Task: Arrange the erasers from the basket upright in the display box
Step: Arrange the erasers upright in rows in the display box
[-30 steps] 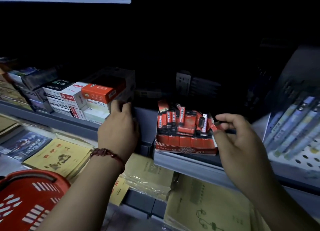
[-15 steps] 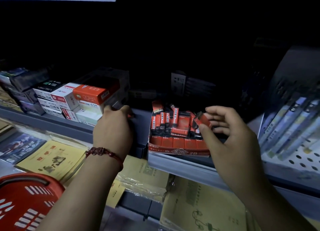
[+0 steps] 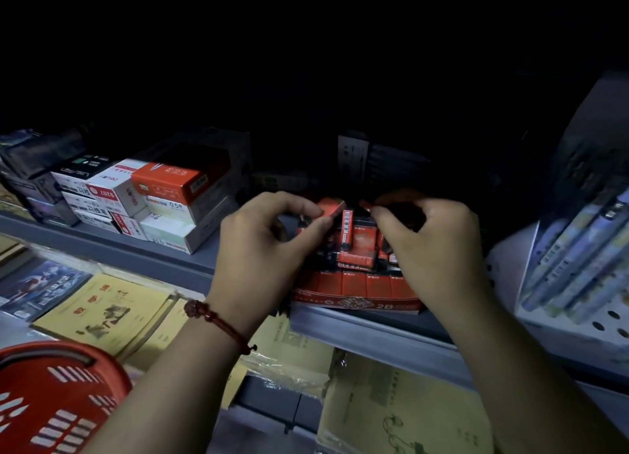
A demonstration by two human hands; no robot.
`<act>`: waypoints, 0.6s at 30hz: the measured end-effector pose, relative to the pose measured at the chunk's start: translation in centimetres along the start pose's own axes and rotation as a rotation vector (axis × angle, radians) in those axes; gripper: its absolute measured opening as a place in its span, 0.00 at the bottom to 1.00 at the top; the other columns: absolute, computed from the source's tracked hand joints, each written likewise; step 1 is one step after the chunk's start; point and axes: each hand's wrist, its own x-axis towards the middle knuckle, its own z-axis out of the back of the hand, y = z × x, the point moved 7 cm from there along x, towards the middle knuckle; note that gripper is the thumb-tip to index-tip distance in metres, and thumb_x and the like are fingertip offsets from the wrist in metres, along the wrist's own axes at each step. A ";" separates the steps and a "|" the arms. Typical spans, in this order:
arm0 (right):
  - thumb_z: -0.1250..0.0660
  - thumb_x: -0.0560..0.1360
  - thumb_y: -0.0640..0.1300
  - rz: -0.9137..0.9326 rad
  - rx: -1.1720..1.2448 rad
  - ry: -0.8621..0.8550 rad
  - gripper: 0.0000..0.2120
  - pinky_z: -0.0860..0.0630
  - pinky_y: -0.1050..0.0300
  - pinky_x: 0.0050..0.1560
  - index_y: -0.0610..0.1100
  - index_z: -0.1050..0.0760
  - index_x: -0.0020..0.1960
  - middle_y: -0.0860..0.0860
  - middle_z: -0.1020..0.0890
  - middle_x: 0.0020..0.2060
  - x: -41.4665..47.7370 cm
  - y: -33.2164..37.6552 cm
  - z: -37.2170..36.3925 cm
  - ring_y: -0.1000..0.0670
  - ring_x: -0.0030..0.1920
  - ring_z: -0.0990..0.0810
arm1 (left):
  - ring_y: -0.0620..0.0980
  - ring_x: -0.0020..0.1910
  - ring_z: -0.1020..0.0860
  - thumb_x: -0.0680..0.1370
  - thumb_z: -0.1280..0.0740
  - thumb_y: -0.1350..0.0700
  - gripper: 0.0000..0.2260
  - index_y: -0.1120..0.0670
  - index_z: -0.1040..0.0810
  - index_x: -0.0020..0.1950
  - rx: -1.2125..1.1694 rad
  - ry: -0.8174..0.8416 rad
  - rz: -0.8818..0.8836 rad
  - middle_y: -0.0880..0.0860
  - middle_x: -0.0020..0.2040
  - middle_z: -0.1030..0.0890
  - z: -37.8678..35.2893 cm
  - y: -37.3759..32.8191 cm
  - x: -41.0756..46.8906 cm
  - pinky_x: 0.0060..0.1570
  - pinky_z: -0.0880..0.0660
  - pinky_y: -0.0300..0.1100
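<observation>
Your L hand pinches a red eraser betw. thumb & forefinger, just above the back-left of the display box. Its long axis runs roughly level, left-right, so it prob. needs a quarter turn before it'll stand. Your R hand is curled too, pinching a small red piece at the fingertips. It's likely another eraser, but too dark to be sure. In the box the front row stands upright. Behind it, a barcode-side eraser is upright and a flat eraser lies crossways betw. your hands. L hand is nearer the box's left side, so its eraser likely goes in there. The basket sits low left, well apart.
</observation>
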 end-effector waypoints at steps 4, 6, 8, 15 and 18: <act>0.30 0.79 0.43 0.034 0.013 0.035 0.07 0.23 0.66 0.40 0.47 0.13 0.51 0.59 0.14 0.40 -0.4 0.0 0.0 0.59 0.41 0.17 | 0.43 0.25 0.29 0.73 0.22 0.45 0.07 0.46 0.16 0.45 -0.091 0.077 0.045 0.47 0.26 0.24 -0.1 0.8 -0.2 0.27 0.35 0.32; 0.31 0.79 0.42 0.047 0.019 0.044 0.07 0.26 0.74 0.43 0.46 0.14 0.54 0.61 0.15 0.44 -0.6 0.1 0.0 0.64 0.46 0.18 | 0.46 0.27 0.29 0.73 0.23 0.46 0.08 0.46 0.16 0.48 -0.107 0.087 0.045 0.48 0.27 0.23 0.3 0.8 -0.4 0.28 0.32 0.37; 0.30 0.79 0.41 0.044 0.020 0.014 0.07 0.27 0.76 0.43 0.46 0.15 0.54 0.63 0.16 0.43 -0.8 0.1 0.5 0.65 0.46 0.18 | 0.47 0.28 0.31 0.73 0.23 0.49 0.10 0.46 0.17 0.52 -0.168 0.101 0.052 0.40 0.30 0.22 0.7 0.8 -0.6 0.30 0.30 0.39; 0.27 0.75 0.33 0.073 0.314 -0.047 0.12 0.21 0.66 0.51 0.44 0.20 0.55 0.52 0.15 0.48 -3.2 1.9 3.5 0.54 0.50 0.15 | 0.58 0.37 0.22 0.71 0.24 0.48 0.16 0.44 0.16 0.59 -0.261 0.232 0.033 0.62 0.42 0.20 1.8 0.8 -2.6 0.41 0.21 0.49; 0.26 0.74 0.33 0.019 0.394 -0.059 0.09 0.19 0.62 0.50 0.41 0.20 0.52 0.50 0.14 0.46 -3.4 1.8 4.0 0.52 0.49 0.14 | 0.57 0.36 0.24 0.71 0.23 0.53 0.13 0.48 0.16 0.56 -0.323 0.262 0.076 0.54 0.42 0.22 1.2 1.1 -3.0 0.42 0.23 0.47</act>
